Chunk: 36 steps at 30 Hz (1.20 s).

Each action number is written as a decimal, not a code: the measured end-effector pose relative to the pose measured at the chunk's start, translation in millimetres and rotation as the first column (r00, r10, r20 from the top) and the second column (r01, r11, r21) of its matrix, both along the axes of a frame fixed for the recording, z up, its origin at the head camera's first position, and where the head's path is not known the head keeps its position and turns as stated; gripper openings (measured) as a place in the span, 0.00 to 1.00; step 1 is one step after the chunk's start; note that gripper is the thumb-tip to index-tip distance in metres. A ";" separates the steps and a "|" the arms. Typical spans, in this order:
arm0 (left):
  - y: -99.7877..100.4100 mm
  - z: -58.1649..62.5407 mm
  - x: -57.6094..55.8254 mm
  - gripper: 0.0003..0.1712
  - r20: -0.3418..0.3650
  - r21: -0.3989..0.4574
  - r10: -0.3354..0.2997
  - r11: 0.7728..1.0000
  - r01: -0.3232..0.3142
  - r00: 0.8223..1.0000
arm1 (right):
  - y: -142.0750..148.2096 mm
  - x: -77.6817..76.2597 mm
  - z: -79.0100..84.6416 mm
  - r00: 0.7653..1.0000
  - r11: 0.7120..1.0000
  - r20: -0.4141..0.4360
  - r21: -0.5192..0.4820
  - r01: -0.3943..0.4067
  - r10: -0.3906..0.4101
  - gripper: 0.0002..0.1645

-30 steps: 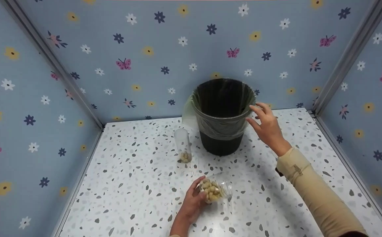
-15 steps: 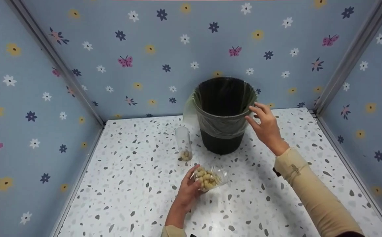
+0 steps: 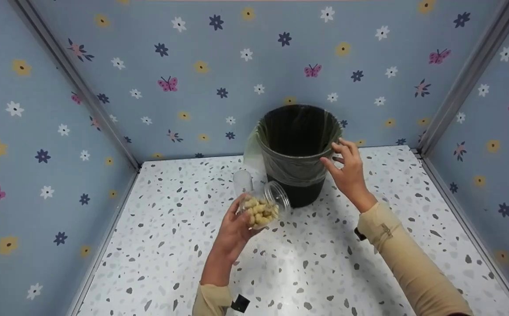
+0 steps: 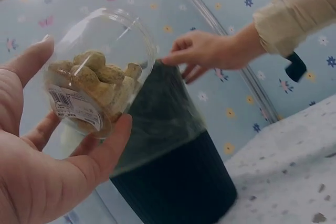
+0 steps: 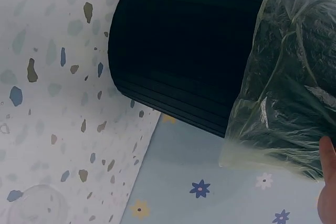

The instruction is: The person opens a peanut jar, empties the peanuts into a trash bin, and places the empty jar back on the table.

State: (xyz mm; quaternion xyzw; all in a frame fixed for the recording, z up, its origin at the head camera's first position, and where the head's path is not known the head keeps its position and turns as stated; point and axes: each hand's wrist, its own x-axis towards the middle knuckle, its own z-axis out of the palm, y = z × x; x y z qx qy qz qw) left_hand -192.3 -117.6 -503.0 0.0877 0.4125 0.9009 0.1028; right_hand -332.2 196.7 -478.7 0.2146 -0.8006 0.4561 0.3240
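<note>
My left hand (image 3: 233,230) grips a clear plastic jar (image 3: 277,197) tilted with its uncovered mouth to the right. Unshelled peanuts (image 3: 259,211) are heaped inside it. In the left wrist view, a white barcode label (image 4: 74,106) shows on the jar. A black waste bin (image 3: 296,191) stands behind, lined with a thin translucent bag (image 3: 296,171) folded over its rim. At the bin's right rim is my right hand (image 3: 348,169), fingers loosely bent and spread, fingertips against the lined edge. A clear cylinder container (image 3: 242,180) stands left of the bin, its lower part hidden by the jar.
The white speckled tabletop (image 3: 171,245) runs back to flowered blue wall panels (image 3: 210,52) on three sides, joined by grey metal corner posts (image 3: 460,74). In the right wrist view, a faint clear round shape (image 5: 38,204) shows over the table.
My left hand has lifted the jar up and left toward the bin, turning its mouth more upward, in front of the cylinder container. My right hand has shifted slightly left along the bin's rim.
</note>
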 end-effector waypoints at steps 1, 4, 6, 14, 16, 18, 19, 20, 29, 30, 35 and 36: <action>-1.7 7.1 -2.4 0.44 -0.012 -0.011 0.002 1.000 -0.002 1.000 | -0.4 0.0 0.0 1.000 1.000 -0.004 0.000 0.002 -0.002 0.28; -7.1 28.1 -10.7 0.45 -0.031 -0.039 0.002 0.999 -0.003 1.000 | -1.5 -0.1 -0.5 1.000 1.000 -0.010 -0.003 0.011 -0.011 0.28; -11.7 40.9 -17.0 0.44 -0.030 -0.068 0.009 0.998 -0.011 1.000 | -2.7 -0.1 -1.3 1.000 1.000 -0.008 -0.002 0.015 -0.015 0.28; -32.5 87.7 -50.9 0.40 -0.015 -0.166 0.049 0.985 -0.051 0.999 | -2.3 -0.8 1.0 0.999 0.999 -0.006 -0.015 0.032 -0.032 0.28; -39.8 97.0 -59.3 0.39 -0.001 -0.190 0.052 0.980 -0.051 0.999 | -2.7 0.0 -0.1 0.999 0.999 -0.005 -0.012 0.041 -0.041 0.28; -46.3 106.2 -68.7 0.39 0.018 -0.220 0.061 0.974 -0.056 0.998 | -3.4 0.4 -1.4 0.999 0.999 -0.002 -0.005 0.049 -0.049 0.28; -49.0 110.8 -74.0 0.38 0.028 -0.230 0.066 0.971 -0.057 0.997 | -3.7 0.6 -2.0 0.999 0.999 0.000 -0.001 0.050 -0.050 0.28; -51.3 115.6 -79.7 0.38 0.038 -0.243 0.068 0.968 -0.057 0.997 | -3.8 0.6 -2.6 0.999 0.999 0.001 0.003 0.051 -0.051 0.28; -49.8 152.6 -132.3 0.39 0.031 -0.358 0.071 0.932 -0.055 0.997 | -3.6 0.7 -3.9 0.998 0.999 0.019 -0.008 0.052 -0.052 0.28; -48.7 156.5 -136.6 0.40 0.028 -0.368 0.077 0.928 -0.062 0.997 | -3.7 0.7 -4.0 0.998 0.999 0.020 -0.005 0.054 -0.054 0.28; -44.3 173.4 -152.2 0.40 0.037 -0.384 0.096 0.920 -0.074 0.995 | -4.5 1.5 -2.0 0.998 0.999 0.033 0.008 0.054 -0.054 0.29; -42.9 175.8 -154.7 0.40 0.038 -0.393 0.097 0.917 -0.074 0.995 | -4.3 1.7 -1.6 0.998 0.999 0.034 0.008 0.054 -0.054 0.29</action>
